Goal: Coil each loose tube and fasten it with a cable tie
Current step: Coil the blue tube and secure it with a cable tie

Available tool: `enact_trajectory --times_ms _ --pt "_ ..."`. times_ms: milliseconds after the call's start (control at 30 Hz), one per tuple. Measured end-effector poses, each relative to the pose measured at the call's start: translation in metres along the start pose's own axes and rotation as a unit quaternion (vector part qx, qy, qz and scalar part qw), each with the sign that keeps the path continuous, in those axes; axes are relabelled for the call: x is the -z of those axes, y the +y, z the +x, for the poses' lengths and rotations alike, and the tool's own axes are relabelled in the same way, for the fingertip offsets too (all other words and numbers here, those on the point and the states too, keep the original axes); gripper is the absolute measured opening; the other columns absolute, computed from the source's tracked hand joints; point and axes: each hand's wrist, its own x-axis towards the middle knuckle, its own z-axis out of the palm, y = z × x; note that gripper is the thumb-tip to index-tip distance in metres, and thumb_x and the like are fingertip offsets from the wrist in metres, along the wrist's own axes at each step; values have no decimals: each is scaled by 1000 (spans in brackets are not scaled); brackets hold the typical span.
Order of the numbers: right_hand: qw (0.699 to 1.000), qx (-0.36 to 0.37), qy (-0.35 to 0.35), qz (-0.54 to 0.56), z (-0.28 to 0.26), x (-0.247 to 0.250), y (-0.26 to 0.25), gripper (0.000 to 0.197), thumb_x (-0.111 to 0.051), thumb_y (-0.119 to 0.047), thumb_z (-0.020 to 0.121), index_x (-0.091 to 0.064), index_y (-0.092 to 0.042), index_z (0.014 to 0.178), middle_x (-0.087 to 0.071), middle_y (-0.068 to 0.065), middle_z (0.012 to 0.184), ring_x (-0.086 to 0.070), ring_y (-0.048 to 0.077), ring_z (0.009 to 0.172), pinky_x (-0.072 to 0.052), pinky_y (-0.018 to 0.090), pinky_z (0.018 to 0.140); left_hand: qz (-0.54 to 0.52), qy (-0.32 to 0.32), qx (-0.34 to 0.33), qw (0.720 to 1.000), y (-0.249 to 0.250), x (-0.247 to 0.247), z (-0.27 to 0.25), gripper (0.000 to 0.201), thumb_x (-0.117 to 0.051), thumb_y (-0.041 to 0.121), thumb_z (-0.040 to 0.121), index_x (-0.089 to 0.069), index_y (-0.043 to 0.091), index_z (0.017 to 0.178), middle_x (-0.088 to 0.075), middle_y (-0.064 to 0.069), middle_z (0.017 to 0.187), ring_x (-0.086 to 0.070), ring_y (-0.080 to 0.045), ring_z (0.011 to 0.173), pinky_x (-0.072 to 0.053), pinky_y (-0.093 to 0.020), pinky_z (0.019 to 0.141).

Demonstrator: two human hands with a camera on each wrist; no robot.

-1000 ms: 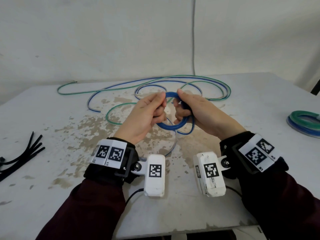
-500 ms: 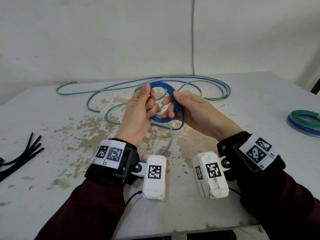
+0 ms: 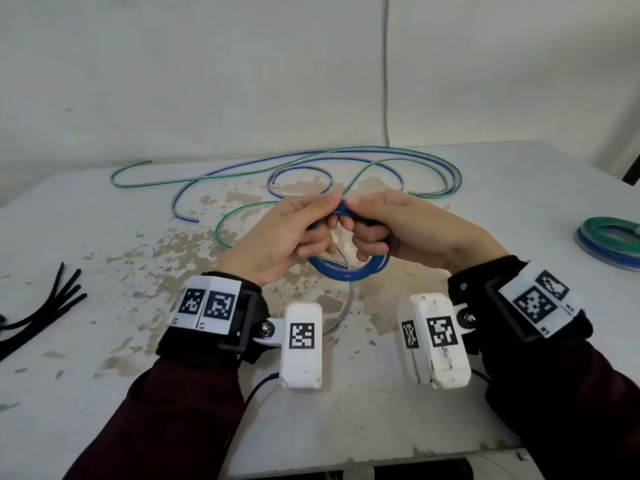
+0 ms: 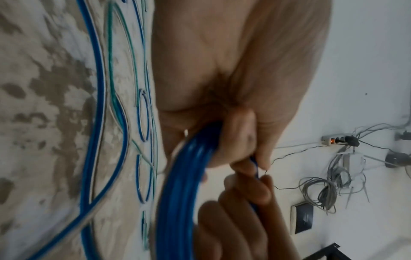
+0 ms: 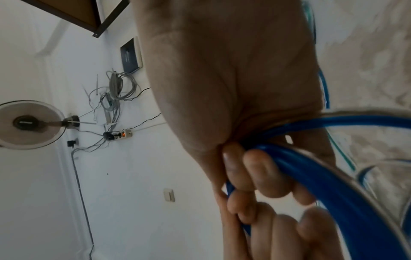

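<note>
The blue coil (image 3: 349, 270) was held above the surface (image 3: 450, 202) by both hands, left hand (image 3: 280, 237) and right hand (image 3: 412, 233) gripping its far rim; cable ties (image 3: 45, 310) lay well to the left, nearer the left hand.

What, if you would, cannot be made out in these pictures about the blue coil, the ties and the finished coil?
- Blue coil: head view, its top is hidden by the left hand and right hand; the turns cannot be counted.
- Both wrist views: motion blur smears the coil.
- Cable ties: head view, cut off by the left edge.
- Finished coil: head view, cut off by the right edge; any tie unseen.
</note>
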Motion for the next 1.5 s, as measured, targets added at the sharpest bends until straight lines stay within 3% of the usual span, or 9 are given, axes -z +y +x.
enact_trajectory --times_ms 233,367,467,700,833,1000,1233,1367,1500 --pt "997 36 55 34 2 5 1 37 -35 -31 99 -64 -9 96 -66 4 76 -66 19 83 -53 28 69 -29 175 -122 977 -1 3 6 36 -39 27 102 -47 9 72 -26 12 40 -21 -8 38 -30 -32 61" --pt "993 36 109 -29 4 3 4 34 -33 -27 104 -60 -11 94 -59 1 69 -63 14 77 -21 17 40 -30 135 -82 987 1 8 3 35 -44 33 98 -48 10 71 -24 9 40 -21 -10 37 -37 -32 62" --pt "993 40 104 -29 6 0 5 33 -32 -27 104 -59 -10 93 -56 -1 65 -61 11 72 -21 16 40 -53 77 -30 995 5 15 -1 33 -46 36 94 -49 14 70 -21 9 40 -19 -10 37 -40 -28 61" --pt "988 33 84 126 12 -3 4 48 -24 -35 104 -60 -10 85 -56 1 60 -65 20 78 -46 26 72 -59 135 -121 982 4 -2 2 32 -40 32 98 -46 12 74 -22 10 45 -14 -10 43 -10 -42 64" --pt "980 39 113 158 14 -8 5 49 -31 -42 101 -43 -13 64 -36 -3 49 -54 18 60 -44 26 78 -103 120 -127 979 -1 -4 5 33 -34 29 102 -47 12 77 -26 8 46 -21 -11 41 -22 -40 64" --pt "986 64 142 61 13 -8 1 46 -35 -39 101 -27 -18 62 -19 -7 50 -22 15 48 -24 30 57 -90 36 -27 995 4 3 -1 40 -41 42 92 -50 14 65 -28 4 44 -38 -17 40 -39 -40 80" --pt "992 58 80 77 9 -1 -1 46 -23 -31 104 -59 -9 87 -55 3 56 -60 19 63 -49 26 72 -136 88 -72 984 6 2 0 45 -26 40 103 -40 17 66 -23 10 41 -22 -8 37 -43 -24 64" --pt "985 85 132 64 12 2 3 40 -29 -32 104 -53 -10 81 -31 -8 48 -41 12 47 -38 27 63 -115 46 -47 991 6 -2 0 40 -32 35 100 -38 14 67 -30 5 43 -43 -16 42 -45 -32 68" --pt "977 105 183 -27 14 0 6 38 -33 -30 104 -55 -10 82 -40 -6 47 -48 13 47 -43 21 56 -75 66 -64 993 4 -3 -1 33 -38 28 99 -37 12 71 -33 4 47 -48 -17 44 -51 -40 77"
